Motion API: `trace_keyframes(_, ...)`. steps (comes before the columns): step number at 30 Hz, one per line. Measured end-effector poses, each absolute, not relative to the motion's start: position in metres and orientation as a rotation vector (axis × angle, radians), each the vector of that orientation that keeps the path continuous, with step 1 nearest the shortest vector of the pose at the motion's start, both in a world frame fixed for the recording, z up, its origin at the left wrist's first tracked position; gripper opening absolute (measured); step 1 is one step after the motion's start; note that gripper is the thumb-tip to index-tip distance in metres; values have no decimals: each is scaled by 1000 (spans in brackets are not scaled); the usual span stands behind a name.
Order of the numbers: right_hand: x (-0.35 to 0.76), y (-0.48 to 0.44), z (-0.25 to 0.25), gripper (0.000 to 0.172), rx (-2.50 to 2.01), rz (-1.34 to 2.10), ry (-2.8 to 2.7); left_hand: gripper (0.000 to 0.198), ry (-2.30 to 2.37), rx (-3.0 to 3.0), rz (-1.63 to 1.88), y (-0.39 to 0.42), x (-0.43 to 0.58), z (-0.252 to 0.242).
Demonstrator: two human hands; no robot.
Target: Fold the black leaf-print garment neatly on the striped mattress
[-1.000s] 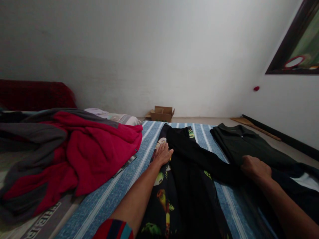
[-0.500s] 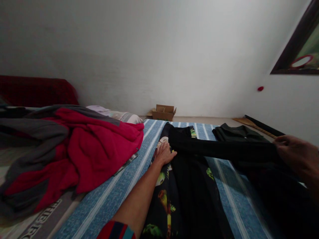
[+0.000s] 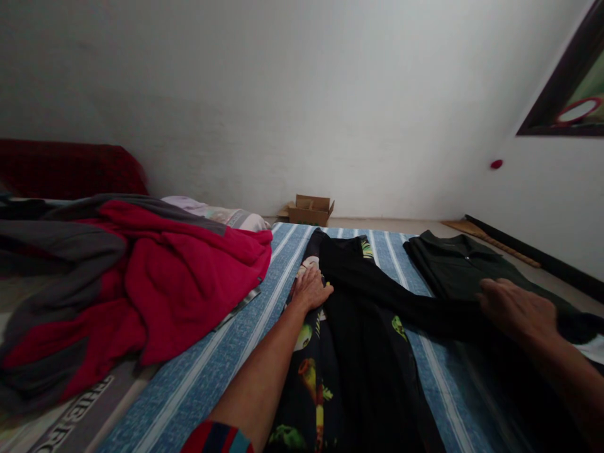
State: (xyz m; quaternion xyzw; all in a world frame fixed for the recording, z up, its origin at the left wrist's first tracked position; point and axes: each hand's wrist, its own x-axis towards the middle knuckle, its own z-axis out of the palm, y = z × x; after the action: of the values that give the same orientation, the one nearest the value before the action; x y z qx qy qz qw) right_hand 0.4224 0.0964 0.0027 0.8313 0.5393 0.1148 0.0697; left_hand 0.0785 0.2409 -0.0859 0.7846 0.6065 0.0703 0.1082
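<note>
A long black garment [image 3: 363, 365] with a fruit-and-leaf print along its left side lies lengthwise in front of me, partly folded over itself. My left hand [image 3: 311, 289] rests flat on its printed edge near the top, fingers stretched out. From the upper part a plain black sleeve [image 3: 425, 314] runs to the right. Its far end is in my right hand [image 3: 516, 308], closed round the cloth and raised a little above the bed. What lies below my right hand is too dark to make out.
A blue striped sheet [image 3: 245, 352] covers the bed. At left lies a rumpled pink and grey fleece garment [image 3: 189, 283]. Folded dark green clothing [image 3: 465, 261] sits at right. A cardboard box [image 3: 310, 211] stands by the wall, and a dark red bundle [image 3: 70, 167] is at far left.
My right hand has moved left and down towards me with the sleeve, which now slopes downward instead of stretching straight across. More of the folded green clothing shows. My left hand stays in place.
</note>
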Motion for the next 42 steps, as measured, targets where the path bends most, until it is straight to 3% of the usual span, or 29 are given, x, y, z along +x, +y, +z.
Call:
trace_keyframes(11,241,173,-38,19,1930,233,2557,70,1786,2309,227,240,77,-86)
trace_keyframes(19,231,236,-47,28,2111,197,2467,77,1759,2298,270,238,77,-86)
trace_keyframes(26,242,241,-51,27,2147,138,2480,80,1736,2307,303,236,78,-89)
trace_keyframes(33,243,234,-59,31,2184,118,2468,44,1669,2246,580,252,71,-96)
trace_keyframes(42,240,218,-59,33,2121,90,2460,45,1734,2470,556,244,76,-105)
